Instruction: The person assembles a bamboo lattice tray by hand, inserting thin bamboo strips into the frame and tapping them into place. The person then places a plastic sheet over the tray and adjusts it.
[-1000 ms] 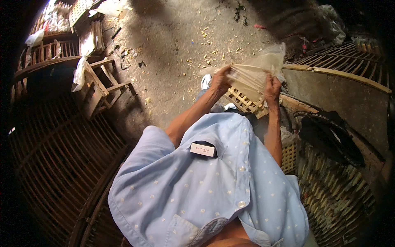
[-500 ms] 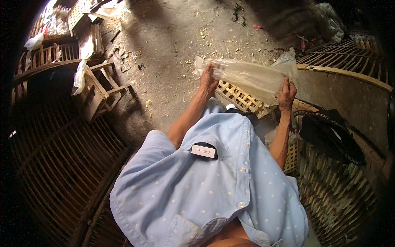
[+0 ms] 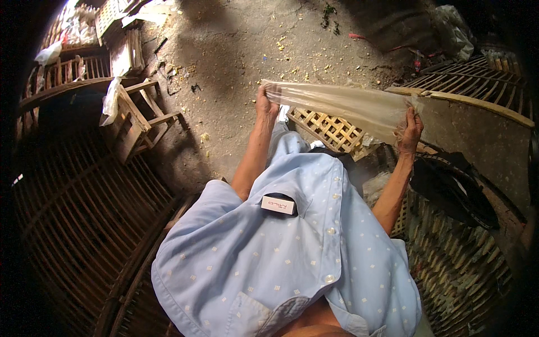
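Note:
A translucent, yellowish plastic bag (image 3: 342,106) is stretched taut between my two hands, out in front of me. My left hand (image 3: 266,102) is closed on its gathered left end. At the other end, my right hand (image 3: 411,130) grips the bunched plastic, with a crumpled tip sticking up above the fingers. Long creases run along the bag from hand to hand. Below it lies a woven bamboo basket (image 3: 331,129) with an open lattice, partly covered by the bag.
A small wooden stool (image 3: 137,121) stands on the littered concrete floor (image 3: 224,67) at left. Large slatted bamboo cages (image 3: 84,224) fill the lower left. A black bag (image 3: 455,188) lies at right, near a bamboo-slat basket (image 3: 457,264). Another slatted bamboo cover (image 3: 477,78) is at far right.
My hands have moved apart, the left one leftward and the right one rightward. The bag, looser and wider before, is now pulled narrow and tight.

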`<act>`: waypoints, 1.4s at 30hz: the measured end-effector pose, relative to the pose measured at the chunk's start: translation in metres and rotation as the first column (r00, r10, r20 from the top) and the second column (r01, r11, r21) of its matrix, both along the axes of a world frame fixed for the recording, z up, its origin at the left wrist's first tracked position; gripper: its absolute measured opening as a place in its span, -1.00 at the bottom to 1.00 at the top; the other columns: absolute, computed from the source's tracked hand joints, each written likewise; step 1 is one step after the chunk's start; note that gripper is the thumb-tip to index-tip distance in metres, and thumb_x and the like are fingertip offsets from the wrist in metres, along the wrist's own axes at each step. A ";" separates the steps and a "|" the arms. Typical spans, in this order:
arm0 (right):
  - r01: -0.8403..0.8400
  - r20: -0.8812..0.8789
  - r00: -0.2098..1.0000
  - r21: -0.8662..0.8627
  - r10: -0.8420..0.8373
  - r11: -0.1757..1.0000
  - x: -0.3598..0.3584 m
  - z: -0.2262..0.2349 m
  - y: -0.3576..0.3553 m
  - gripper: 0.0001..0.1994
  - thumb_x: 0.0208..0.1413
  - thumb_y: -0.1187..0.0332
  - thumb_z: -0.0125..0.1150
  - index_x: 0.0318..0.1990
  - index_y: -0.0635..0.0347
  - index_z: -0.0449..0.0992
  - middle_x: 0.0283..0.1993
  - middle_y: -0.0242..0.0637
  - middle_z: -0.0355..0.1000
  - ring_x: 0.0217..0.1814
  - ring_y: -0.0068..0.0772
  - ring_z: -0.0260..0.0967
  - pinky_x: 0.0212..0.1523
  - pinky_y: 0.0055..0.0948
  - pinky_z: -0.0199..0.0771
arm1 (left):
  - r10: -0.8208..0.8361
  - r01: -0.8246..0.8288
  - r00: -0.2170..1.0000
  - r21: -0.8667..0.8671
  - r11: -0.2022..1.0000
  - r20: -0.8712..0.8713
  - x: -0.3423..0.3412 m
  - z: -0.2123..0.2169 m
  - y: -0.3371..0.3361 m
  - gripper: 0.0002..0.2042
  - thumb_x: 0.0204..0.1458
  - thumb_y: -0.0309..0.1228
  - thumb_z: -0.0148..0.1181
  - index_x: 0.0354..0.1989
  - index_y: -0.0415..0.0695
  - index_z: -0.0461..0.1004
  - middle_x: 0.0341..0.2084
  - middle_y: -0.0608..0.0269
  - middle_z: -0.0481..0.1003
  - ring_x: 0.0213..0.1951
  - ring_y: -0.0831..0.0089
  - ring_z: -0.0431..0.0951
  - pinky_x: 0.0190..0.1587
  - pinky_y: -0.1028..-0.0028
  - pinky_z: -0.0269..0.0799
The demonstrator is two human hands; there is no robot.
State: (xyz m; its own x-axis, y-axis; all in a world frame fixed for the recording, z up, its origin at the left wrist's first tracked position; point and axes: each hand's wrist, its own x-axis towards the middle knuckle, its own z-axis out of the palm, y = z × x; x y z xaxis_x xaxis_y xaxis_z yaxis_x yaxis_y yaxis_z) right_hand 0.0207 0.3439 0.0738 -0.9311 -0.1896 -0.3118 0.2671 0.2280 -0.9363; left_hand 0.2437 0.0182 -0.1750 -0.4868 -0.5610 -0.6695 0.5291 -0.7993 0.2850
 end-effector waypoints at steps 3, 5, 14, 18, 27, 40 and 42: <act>-0.098 -0.024 0.995 -0.014 0.098 0.995 -0.004 -0.001 0.003 -0.64 0.30 0.07 0.08 -0.18 0.22 0.55 -0.23 -0.34 0.45 -0.23 -0.46 0.38 -0.18 -0.36 0.44 | -0.198 0.209 0.965 0.046 0.977 -0.174 0.005 0.045 0.003 -0.61 0.29 -0.10 -0.02 0.03 -0.18 0.40 -0.12 0.08 0.53 -0.08 0.19 0.56 0.03 0.10 0.52; -0.167 0.009 0.986 -0.033 0.168 0.985 -0.011 0.000 0.000 -0.64 0.30 0.07 0.06 -0.12 0.23 0.54 -0.18 -0.32 0.45 -0.17 -0.44 0.40 -0.15 -0.35 0.46 | -0.344 0.358 0.925 0.071 0.931 -0.160 0.009 0.069 0.008 -0.57 0.19 -0.12 0.17 0.08 -0.18 0.40 -0.06 0.08 0.52 -0.03 0.18 0.55 0.08 0.07 0.48; 0.133 0.041 0.991 -0.113 -0.129 0.985 -0.031 0.046 0.023 -0.57 0.28 0.07 0.09 0.08 0.25 0.50 0.03 -0.23 0.48 0.05 -0.35 0.44 0.04 -0.31 0.45 | -0.726 0.605 0.652 -0.427 0.672 -0.219 0.049 0.104 0.000 -0.15 -0.08 0.16 0.31 0.26 -0.26 0.26 0.15 -0.11 0.39 0.19 0.02 0.41 0.24 -0.01 0.30; -0.035 0.084 0.995 -0.142 0.047 0.989 -0.035 0.009 0.055 -0.54 0.27 0.05 0.06 0.10 0.25 0.48 0.05 -0.21 0.47 0.08 -0.27 0.43 0.04 -0.27 0.45 | -0.556 0.627 0.656 -0.042 0.778 -0.511 0.027 0.112 -0.024 0.07 -0.10 0.45 0.04 0.37 -0.24 0.11 0.30 -0.16 0.21 0.29 -0.02 0.28 0.33 -0.06 0.17; 0.133 0.018 0.991 -0.095 -0.132 0.987 -0.053 0.022 0.058 -0.44 0.21 -0.05 0.12 0.17 0.21 0.46 0.08 -0.14 0.48 0.13 -0.19 0.43 0.02 -0.19 0.48 | -0.950 0.851 0.256 -0.508 0.133 0.180 -0.004 0.143 0.014 -0.30 0.03 -0.14 0.32 0.31 -0.19 0.24 0.13 0.08 0.45 0.14 0.21 0.48 0.28 0.24 0.33; 0.354 -0.088 0.931 -0.031 -0.355 0.935 -0.029 0.039 0.085 -0.54 0.18 0.17 0.24 0.09 0.38 0.48 0.07 -0.13 0.47 0.00 -0.23 0.50 -0.07 -0.25 0.56 | -0.741 0.743 0.666 -0.162 0.649 0.087 -0.043 0.068 0.037 -0.46 0.21 -0.03 0.09 0.19 -0.21 0.37 -0.06 0.18 0.52 -0.22 0.38 0.57 -0.16 0.31 0.54; 0.313 -0.164 0.937 0.008 -0.307 0.950 -0.026 0.024 0.085 -0.54 0.17 0.19 0.25 0.08 0.39 0.48 0.06 -0.12 0.47 -0.01 -0.24 0.50 -0.06 -0.26 0.57 | -0.842 0.842 0.536 -0.045 0.538 -0.057 -0.052 0.086 0.050 -0.44 0.21 -0.03 0.07 0.23 -0.19 0.32 -0.06 0.17 0.52 -0.21 0.34 0.57 -0.10 0.26 0.53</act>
